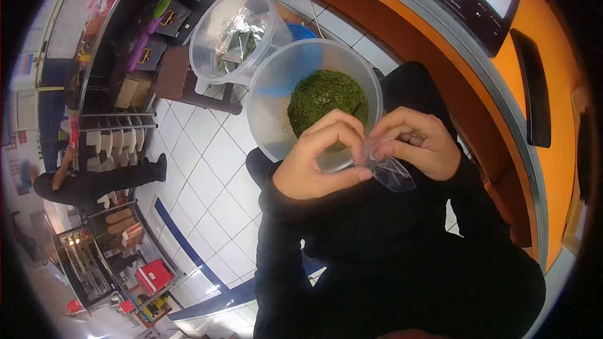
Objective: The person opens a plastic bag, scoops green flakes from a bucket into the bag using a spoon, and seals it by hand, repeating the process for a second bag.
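A small clear plastic bag (394,174) hangs between my two hands, above my lap. My left hand (323,157) pinches its left edge with thumb and fingers. On the other side, my right hand (419,143) grips the bag's upper right part with curled fingers. Just beyond my hands stands a translucent plastic tub (267,110) holding a heap of green dried, crumbled herb (330,97). Whether the bag contains anything is hard to see; it looks transparent throughout. My left hand covers part of the tub's near rim.
Behind the tub, a second translucent bucket (204,41) holds several clear bags, some with green contents. An orange counter (512,81) with a tablet (468,0) and a dark flat object (532,88) curves along the right. A person in dark clothes (94,179) stands by shelves at left.
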Motion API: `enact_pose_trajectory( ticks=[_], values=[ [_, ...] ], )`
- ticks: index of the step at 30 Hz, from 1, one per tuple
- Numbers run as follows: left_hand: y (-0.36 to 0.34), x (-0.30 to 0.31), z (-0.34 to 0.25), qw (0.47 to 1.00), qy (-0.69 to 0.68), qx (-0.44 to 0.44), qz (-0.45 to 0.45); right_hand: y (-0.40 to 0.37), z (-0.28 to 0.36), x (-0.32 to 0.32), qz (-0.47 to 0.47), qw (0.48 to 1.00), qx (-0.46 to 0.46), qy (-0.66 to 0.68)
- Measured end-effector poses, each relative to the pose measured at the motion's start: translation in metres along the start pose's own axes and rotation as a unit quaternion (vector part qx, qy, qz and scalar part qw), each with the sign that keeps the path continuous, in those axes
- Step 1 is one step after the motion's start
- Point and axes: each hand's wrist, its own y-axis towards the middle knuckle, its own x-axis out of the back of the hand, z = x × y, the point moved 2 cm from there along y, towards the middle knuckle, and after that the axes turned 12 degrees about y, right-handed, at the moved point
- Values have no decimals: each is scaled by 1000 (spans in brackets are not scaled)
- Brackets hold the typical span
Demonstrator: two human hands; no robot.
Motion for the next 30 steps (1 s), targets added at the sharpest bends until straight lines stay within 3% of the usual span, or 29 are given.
enact_pose_trajectory(
  ticks=[8, 11, 13, 14, 17, 18, 20, 23, 26, 28, 30],
  values=[
    [0, -2, 0, 998, 9, 6, 62, 4, -11, 6, 25, 997, 21, 69],
    [-2, 2, 1, 999, -26, -35, 18, 6, -6, 5, 60, 998, -2, 25],
    [1, 4, 3, 993, -70, -88, 44, 9, -2, 5, 119, 987, 16, -104],
    [-2, -4, -1, 991, -126, -33, 18, 10, -2, 4, 120, 987, 17, -103],
    [-7, -4, 7, 989, -146, -8, 17, 11, 2, 1, 143, 985, 57, -73],
    [-7, -7, 10, 989, -145, -8, 17, 10, 2, 0, 147, 987, 47, -44],
    [-4, -15, 14, 978, -183, -95, -34, 11, 5, -2, 151, 988, 37, -14],
    [-8, -10, 21, 961, -267, -66, 20, 12, 6, -3, 174, 985, -8, -7],
    [-7, -8, 19, 985, -169, -19, 5, 15, -2, 2, 169, 984, 52, 26],
    [-4, -9, 19, 990, -141, -9, 10, 16, -5, 4, 196, 974, -2, 114],
    [1, -6, 19, 993, -115, -31, 26, 21, 7, 2, 190, 980, -34, 42]
  ],
)
